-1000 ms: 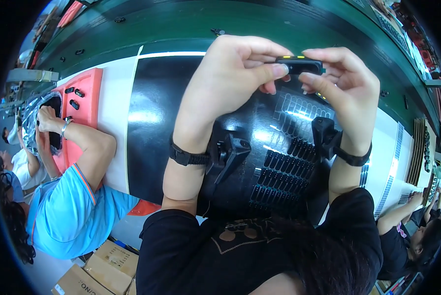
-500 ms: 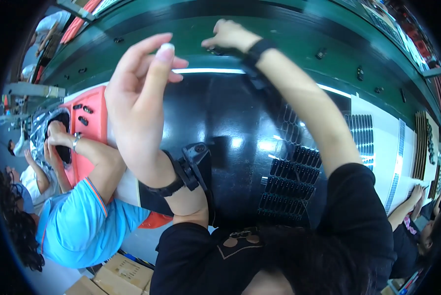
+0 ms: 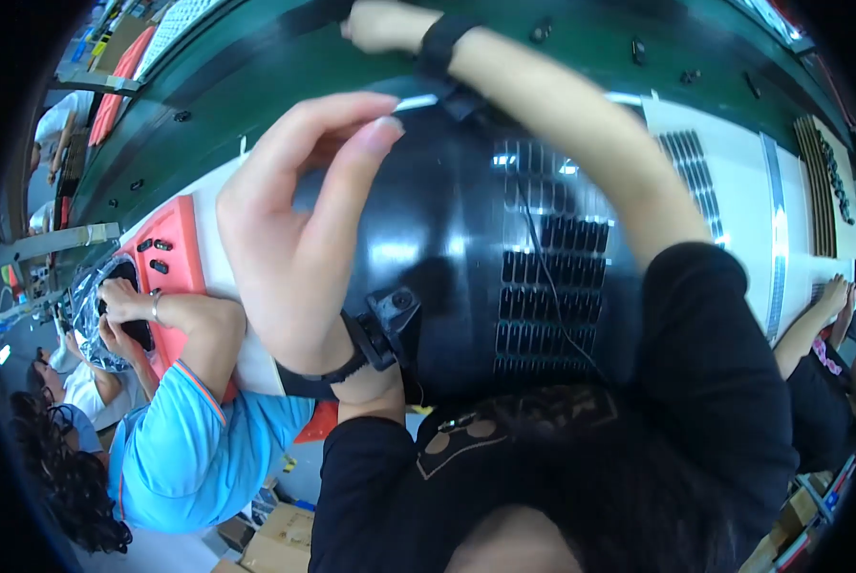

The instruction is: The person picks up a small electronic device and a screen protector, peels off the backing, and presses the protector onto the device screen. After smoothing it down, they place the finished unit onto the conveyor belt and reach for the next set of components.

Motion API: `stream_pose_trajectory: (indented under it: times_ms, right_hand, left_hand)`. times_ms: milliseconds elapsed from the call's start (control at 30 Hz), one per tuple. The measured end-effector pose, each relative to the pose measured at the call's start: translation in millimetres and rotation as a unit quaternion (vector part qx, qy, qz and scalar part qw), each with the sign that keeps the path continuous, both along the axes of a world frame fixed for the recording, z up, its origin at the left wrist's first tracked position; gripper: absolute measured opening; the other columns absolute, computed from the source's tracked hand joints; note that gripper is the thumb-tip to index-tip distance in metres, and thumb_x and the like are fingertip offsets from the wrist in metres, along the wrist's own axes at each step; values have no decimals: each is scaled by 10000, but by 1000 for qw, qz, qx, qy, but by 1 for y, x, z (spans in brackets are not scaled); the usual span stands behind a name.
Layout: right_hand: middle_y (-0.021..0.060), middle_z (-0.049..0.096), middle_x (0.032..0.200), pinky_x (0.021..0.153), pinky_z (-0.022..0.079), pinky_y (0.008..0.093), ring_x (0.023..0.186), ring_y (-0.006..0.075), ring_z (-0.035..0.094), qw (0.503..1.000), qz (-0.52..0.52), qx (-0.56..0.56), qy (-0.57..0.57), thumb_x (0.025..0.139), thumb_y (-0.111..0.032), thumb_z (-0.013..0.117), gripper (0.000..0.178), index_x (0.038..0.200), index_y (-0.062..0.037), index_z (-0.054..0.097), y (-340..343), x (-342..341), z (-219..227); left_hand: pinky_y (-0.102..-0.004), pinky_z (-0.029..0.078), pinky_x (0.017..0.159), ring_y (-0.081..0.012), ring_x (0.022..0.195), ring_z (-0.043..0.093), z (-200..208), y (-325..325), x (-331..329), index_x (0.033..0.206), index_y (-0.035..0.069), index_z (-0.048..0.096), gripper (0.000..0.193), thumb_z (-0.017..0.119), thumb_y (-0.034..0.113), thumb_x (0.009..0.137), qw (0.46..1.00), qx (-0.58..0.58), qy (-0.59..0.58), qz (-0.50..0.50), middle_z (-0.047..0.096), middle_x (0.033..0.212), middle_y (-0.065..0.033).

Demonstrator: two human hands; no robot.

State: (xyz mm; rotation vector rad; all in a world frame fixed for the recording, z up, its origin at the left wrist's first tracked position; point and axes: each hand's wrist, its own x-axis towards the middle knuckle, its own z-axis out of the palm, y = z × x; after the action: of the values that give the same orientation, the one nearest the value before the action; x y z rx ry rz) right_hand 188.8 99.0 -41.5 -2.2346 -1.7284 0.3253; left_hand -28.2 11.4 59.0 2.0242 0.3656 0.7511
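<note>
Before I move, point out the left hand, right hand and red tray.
Left hand (image 3: 280,229): head view, thumb side.
Right hand (image 3: 384,27): head view, blurred middle.
Red tray (image 3: 188,244): head view, right-hand side.

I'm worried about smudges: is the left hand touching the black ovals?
Apart. The head view shows the left hand left of the black ovals, with black mat plainly visible between them.

Factory assembly line
Green belt (image 3: 588,46) with small black parts (image 3: 638,50) beyond the left hand (image 3: 273,250); co-workers (image 3: 175,458) on both sides.
</note>
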Motion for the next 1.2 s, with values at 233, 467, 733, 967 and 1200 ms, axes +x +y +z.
stream_pose_trajectory:
  times_ms: [233, 467, 733, 967, 1200]
  right_hand:
    - [37, 543, 647, 467, 398, 214, 531, 86, 500, 876, -25, 74, 475, 861, -241, 435, 243, 825, -25, 541, -172, 16, 38]
    - [-22, 495, 603, 434, 346, 157, 459, 17, 401, 847, -122, -38, 516, 858, -228, 479, 208, 874, -42, 570, -254, -2, -23]
    - [-17, 529, 645, 466, 370, 140, 509, 8, 444, 876, -124, -14, 465, 834, -147, 513, 125, 857, -42, 578, -263, -8, -41]
    - [29, 587, 704, 530, 442, 160, 578, 53, 542, 836, -111, 26, 536, 814, -112, 536, 151, 930, -28, 581, -255, -13, -17]
    - [114, 586, 918, 725, 492, 236, 844, 166, 581, 843, -45, 227, 485, 708, 75, 576, 282, 986, 56, 534, -234, -53, 62]
  left_hand:
    - [-310, 463, 637, -271, 698, 575, -59, -35, 46, 764, -4, 590, 95, 572, 48, 687, 944, 234, 125, -197, 580, 748, -159]
    - [-330, 457, 649, -290, 701, 566, -121, -79, 72, 740, 2, 579, 84, 555, 54, 679, 918, 238, 140, -286, 573, 736, -146]
    - [-335, 453, 580, -254, 648, 565, -108, -91, 68, 699, 22, 561, 37, 543, 37, 670, 934, 204, 173, -236, 553, 689, -115]
    - [-232, 427, 549, -158, 629, 550, -33, -67, 32, 810, 32, 601, 158, 607, -14, 659, 988, 57, 24, -139, 569, 733, -72]
    - [-191, 434, 635, -117, 712, 540, -14, -28, 11, 995, -36, 536, 362, 603, -104, 646, 967, -196, -117, -115, 561, 767, -79]
